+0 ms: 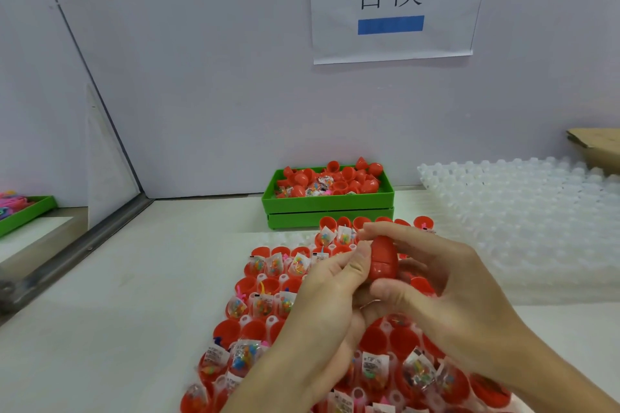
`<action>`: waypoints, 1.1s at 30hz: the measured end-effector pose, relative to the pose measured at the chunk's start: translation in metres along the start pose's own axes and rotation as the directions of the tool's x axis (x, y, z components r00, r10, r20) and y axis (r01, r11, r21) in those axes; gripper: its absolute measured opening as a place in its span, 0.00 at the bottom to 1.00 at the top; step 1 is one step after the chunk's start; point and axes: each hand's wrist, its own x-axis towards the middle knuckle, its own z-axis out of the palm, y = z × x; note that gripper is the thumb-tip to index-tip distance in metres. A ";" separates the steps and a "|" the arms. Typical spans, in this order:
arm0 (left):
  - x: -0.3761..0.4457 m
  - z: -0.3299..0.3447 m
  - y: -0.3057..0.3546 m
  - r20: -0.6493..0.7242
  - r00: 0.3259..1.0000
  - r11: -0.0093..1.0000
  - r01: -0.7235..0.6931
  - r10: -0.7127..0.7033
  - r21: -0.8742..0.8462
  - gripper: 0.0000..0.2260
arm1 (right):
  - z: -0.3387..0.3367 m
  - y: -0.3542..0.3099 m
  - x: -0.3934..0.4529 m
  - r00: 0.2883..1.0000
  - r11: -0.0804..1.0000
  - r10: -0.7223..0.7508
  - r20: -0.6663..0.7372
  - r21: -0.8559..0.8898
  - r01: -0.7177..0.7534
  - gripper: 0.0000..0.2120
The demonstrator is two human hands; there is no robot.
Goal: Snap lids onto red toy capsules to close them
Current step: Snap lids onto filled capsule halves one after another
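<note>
A red egg-shaped capsule (383, 259) with its lid on is held upright between both hands above the tray. My left hand (327, 305) grips its lower left side with thumb and curled fingers. My right hand (443, 288) pinches it from top and bottom, index finger over the tip and thumb under it. Below them a white holder tray (288, 240) carries several open red capsule halves (255, 332), most with small bagged toys (245, 354) inside. My hands hide the tray's middle.
A green bin (327, 203) of loose red lids and toy bags stands at the back by the wall. Stacked white empty trays (523, 211) lie to the right, with a cardboard box (597, 144) behind. Another green tray (23, 213) sits far left beyond a partition.
</note>
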 end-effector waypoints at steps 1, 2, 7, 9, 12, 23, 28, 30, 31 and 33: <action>0.000 0.000 -0.001 0.002 1.000 1.000 -0.006 0.006 0.018 0.16 | -0.001 0.000 0.000 1.000 0.998 0.003 0.003 0.058 -0.003 0.21; 0.000 0.000 -0.001 0.010 1.000 0.999 -0.012 0.012 0.035 0.16 | -0.003 -0.001 0.001 1.000 0.995 0.007 -0.005 0.100 -0.007 0.20; 0.001 -0.004 -0.001 -0.007 0.997 0.991 -0.080 0.081 0.108 0.23 | -0.006 0.000 0.004 0.994 0.978 0.062 -0.085 0.202 -0.043 0.14; 0.002 -0.005 0.001 -0.023 0.992 0.989 -0.119 0.122 0.087 0.22 | -0.006 0.001 0.004 0.988 0.972 0.085 -0.126 0.229 -0.054 0.13; 0.002 -0.007 0.002 0.009 0.984 0.977 -0.177 0.177 0.118 0.15 | -0.005 0.001 0.005 0.982 0.965 0.102 -0.158 0.255 -0.060 0.13; -0.001 -0.008 0.001 0.032 0.947 0.891 -0.312 0.319 0.331 0.12 | -0.006 -0.002 0.004 0.982 0.944 0.114 -0.152 0.325 -0.059 0.13; -0.002 -0.009 0.002 0.009 0.940 0.867 -0.318 0.341 0.383 0.09 | -0.007 -0.007 0.004 0.984 0.953 0.093 -0.149 0.299 -0.045 0.12; -0.003 -0.009 0.003 0.008 0.939 0.859 -0.317 0.343 0.402 0.09 | -0.006 -0.008 0.004 0.983 0.959 0.089 -0.163 0.281 -0.040 0.12; -0.003 -0.009 0.003 0.009 0.939 0.856 -0.316 0.343 0.408 0.09 | -0.006 -0.008 0.004 0.981 0.962 0.089 -0.170 0.271 -0.041 0.12; -0.004 -0.009 0.004 0.013 0.940 0.852 -0.314 0.340 0.419 0.09 | -0.006 -0.009 0.004 0.979 0.965 0.095 -0.181 0.259 -0.045 0.12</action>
